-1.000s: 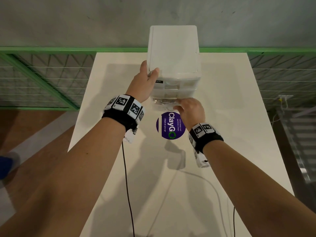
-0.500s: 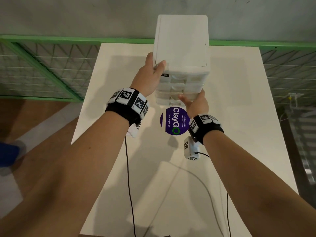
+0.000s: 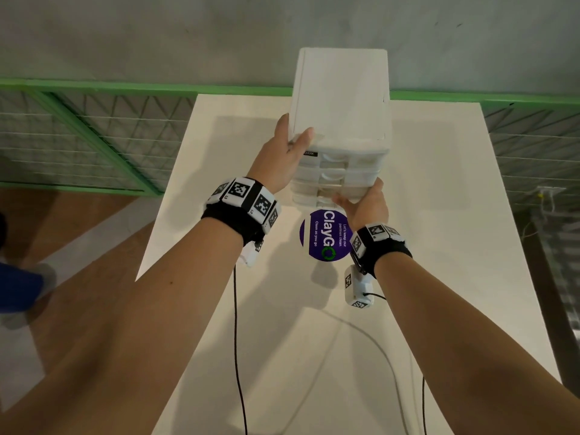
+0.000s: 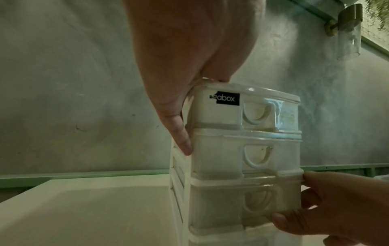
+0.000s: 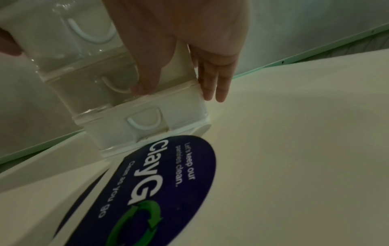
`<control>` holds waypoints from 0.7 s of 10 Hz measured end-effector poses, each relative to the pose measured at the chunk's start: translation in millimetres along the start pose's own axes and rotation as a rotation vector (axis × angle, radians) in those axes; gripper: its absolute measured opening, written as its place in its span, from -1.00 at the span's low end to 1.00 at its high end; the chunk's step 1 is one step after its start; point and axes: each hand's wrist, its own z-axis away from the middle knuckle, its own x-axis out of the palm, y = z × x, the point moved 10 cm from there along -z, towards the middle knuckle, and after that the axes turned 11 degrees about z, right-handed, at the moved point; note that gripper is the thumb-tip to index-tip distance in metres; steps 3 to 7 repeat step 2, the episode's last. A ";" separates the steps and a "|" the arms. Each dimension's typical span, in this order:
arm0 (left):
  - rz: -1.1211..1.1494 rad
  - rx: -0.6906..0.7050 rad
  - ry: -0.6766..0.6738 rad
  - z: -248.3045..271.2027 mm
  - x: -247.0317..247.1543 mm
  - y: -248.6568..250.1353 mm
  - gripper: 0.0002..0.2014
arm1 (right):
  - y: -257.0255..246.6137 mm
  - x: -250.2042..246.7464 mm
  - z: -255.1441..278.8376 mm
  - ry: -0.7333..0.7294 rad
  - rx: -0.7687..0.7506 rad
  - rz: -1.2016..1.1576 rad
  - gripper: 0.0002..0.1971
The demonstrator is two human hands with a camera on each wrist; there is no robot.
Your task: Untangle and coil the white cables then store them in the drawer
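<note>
L hand (image 3: 282, 155) grips drawer unit (image 3: 342, 89) top; label (image 4: 228, 99) legible L-wrist only.

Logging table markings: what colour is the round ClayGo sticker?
The sticker is purple with white lettering; clearest in head view.

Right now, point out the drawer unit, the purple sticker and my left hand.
drawer unit (image 3: 340, 92), head view, middle of its flat top.
purple sticker (image 3: 324, 235), head view, centre of the printed disc.
left hand (image 3: 281, 155), head view, middle of the hand, below the thumb.
</note>
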 end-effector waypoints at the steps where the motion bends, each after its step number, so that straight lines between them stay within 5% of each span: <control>1: 0.039 -0.104 0.001 4.9 -2.4 -7.7 -0.18 | 2.1 -1.4 0.8 -0.061 0.012 0.080 -0.16; 2: 0.022 -0.217 0.005 27.4 -1.7 -31.6 -0.13 | 25.6 4.0 19.6 -0.172 0.085 0.255 -0.12; 7: 0.022 -0.217 0.005 27.4 -1.7 -31.6 -0.13 | 25.6 4.0 19.6 -0.172 0.085 0.255 -0.12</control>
